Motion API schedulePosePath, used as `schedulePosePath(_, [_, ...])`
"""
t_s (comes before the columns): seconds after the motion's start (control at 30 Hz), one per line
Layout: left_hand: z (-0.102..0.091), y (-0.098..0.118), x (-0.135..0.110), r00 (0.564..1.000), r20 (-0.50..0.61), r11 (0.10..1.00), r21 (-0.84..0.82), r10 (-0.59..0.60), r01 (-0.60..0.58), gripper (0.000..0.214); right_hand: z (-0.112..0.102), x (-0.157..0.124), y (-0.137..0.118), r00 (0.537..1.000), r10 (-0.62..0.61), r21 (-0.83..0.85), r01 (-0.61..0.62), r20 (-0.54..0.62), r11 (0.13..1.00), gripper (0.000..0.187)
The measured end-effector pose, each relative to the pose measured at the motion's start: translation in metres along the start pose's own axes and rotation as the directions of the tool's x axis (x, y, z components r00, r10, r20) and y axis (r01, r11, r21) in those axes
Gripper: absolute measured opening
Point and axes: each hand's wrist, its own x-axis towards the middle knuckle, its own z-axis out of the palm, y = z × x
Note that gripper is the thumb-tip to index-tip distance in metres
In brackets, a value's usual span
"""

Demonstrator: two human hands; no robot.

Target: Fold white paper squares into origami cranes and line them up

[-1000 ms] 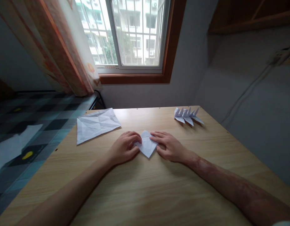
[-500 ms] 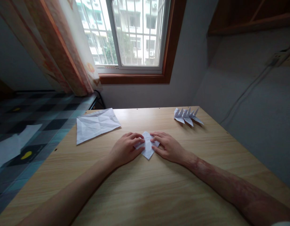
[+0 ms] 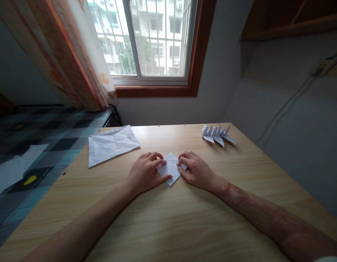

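A small piece of folded white paper (image 3: 170,168), roughly diamond-shaped with a crease across its upper part, lies flat on the wooden table. At its left side my left hand (image 3: 148,169) holds it, thumb stretched over the lower part and curled fingers on the left corner. My right hand (image 3: 197,169) pinches the right corner between thumb and bent fingers. The fingertips cover parts of both side corners.
A larger creased white sheet (image 3: 113,145) lies at the table's back left. Several folded white paper cranes (image 3: 218,134) stand in a row at the back right. Left of the table (image 3: 168,225) is a checked bed (image 3: 61,127) with loose paper (image 3: 18,165) on it.
My left thumb has slid right across the lower part of the folded paper. My right fingers have drawn in to a tighter pinch at the right corner. Paper and hands stay in place.
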Motion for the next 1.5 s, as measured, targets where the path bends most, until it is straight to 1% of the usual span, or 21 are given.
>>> schedulePosePath(0.03, [0.0,0.0,0.0,1.0,-0.004,1.0,0.008,-0.004,0.004,0.05,0.0,0.0,-0.001,1.0,0.003,-0.019,-0.003,-0.006,1.0,0.009])
schedulePosePath(0.1, [0.001,-0.001,-0.001,1.0,-0.018,1.0,0.016,-0.003,0.003,0.05,0.0,0.0,-0.002,1.0,0.01,-0.058,-0.01,-0.016,0.998,0.007])
schedulePosePath(0.17, [0.001,-0.002,-0.001,0.999,-0.046,1.0,0.014,-0.002,0.003,0.042,0.001,0.001,-0.002,1.0,0.016,-0.081,-0.018,-0.025,0.997,0.011])
schedulePosePath(0.23, [0.002,-0.003,0.0,0.998,-0.07,1.0,0.003,0.006,-0.006,0.029,0.001,0.001,-0.001,0.999,0.022,-0.076,-0.025,-0.035,0.997,0.017])
schedulePosePath(0.3, [0.002,-0.003,0.0,0.998,-0.058,0.999,-0.016,0.031,-0.032,0.018,0.001,0.001,0.0,0.999,0.025,-0.06,-0.028,-0.046,0.998,0.021])
schedulePosePath(0.43, [0.0,0.003,0.001,0.999,-0.009,0.997,-0.053,0.047,-0.047,0.023,0.0,0.001,0.001,0.999,0.006,-0.022,-0.007,-0.034,1.0,0.024])
schedulePosePath(0.5, [-0.002,0.007,0.001,0.999,-0.016,0.998,-0.051,0.037,-0.037,0.024,-0.001,0.001,0.002,1.0,0.001,0.009,-0.001,-0.017,1.0,0.021])
schedulePosePath(0.6, [-0.002,0.007,0.002,0.999,-0.009,0.998,-0.051,0.045,-0.045,0.018,-0.001,0.001,0.003,0.999,0.019,0.061,-0.017,-0.034,0.998,0.008])
schedulePosePath(0.7, [-0.002,0.003,0.003,0.996,0.006,0.992,-0.095,0.084,-0.083,0.014,0.001,0.0,0.006,0.996,0.069,0.105,-0.062,-0.064,0.993,0.039])
schedulePosePath(0.73, [-0.002,0.002,0.003,0.995,0.005,0.99,-0.103,0.097,-0.096,0.015,0.002,0.0,0.007,0.994,0.09,0.113,-0.082,-0.067,0.99,0.047])
schedulePosePath(0.77, [-0.001,0.001,0.003,0.995,0.004,0.989,-0.101,0.104,-0.104,0.017,0.003,0.0,0.008,0.992,0.109,0.114,-0.101,-0.066,0.988,0.05])
schedulePosePath(0.83, [0.0,0.0,0.002,0.995,-0.001,0.993,-0.073,0.098,-0.097,0.02,0.004,-0.001,0.01,0.99,0.128,0.093,-0.122,-0.062,0.988,0.042])
schedulePosePath(0.9, [0.0,0.001,0.001,0.998,-0.008,0.997,-0.043,0.069,-0.069,0.021,0.004,-0.001,0.01,0.991,0.121,0.062,-0.118,-0.05,0.991,0.025])
schedulePosePath(0.97, [0.0,0.004,0.001,0.999,-0.017,0.998,-0.033,0.044,-0.045,0.022,0.004,-0.001,0.008,0.994,0.104,0.056,-0.102,-0.028,0.993,0.013])
schedulePosePath(1.07, [-0.001,0.008,0.0,0.999,-0.022,0.999,-0.033,0.039,-0.04,0.018,0.002,-0.001,0.004,0.999,0.044,0.11,-0.046,0.017,0.993,0.006])
schedulePosePath(1.13, [-0.001,0.008,0.0,0.999,-0.018,0.998,-0.038,0.047,-0.047,0.019,0.001,-0.001,0.003,0.999,0.006,0.146,-0.011,0.035,0.989,0.009])
schedulePosePath(1.2, [0.001,0.007,0.0,0.999,-0.002,0.997,-0.058,0.055,-0.055,0.022,0.001,-0.001,0.004,1.0,0.013,0.14,-0.015,0.01,0.99,0.01])
schedulePosePath(1.27, [0.003,0.004,0.0,0.998,0.015,0.993,-0.097,0.064,-0.063,0.022,0.003,-0.002,0.006,0.996,0.068,0.094,-0.062,-0.061,0.994,0.012])
schedulePosePath(1.37, [0.005,0.001,0.0,0.995,0.015,0.986,-0.135,0.095,-0.092,0.019,0.007,-0.003,0.011,0.974,0.165,0.022,-0.164,-0.154,0.986,0.038])
schedulePosePath(1.43, [0.005,0.0,0.001,0.994,0.008,0.988,-0.115,0.107,-0.105,0.02,0.008,-0.004,0.012,0.966,0.202,0.001,-0.205,-0.159,0.979,0.044])
schedulePosePath(1.5, [0.005,0.0,0.0,0.994,0.007,0.99,-0.084,0.114,-0.113,0.022,0.008,-0.003,0.012,0.97,0.205,-0.004,-0.207,-0.13,0.978,0.041])
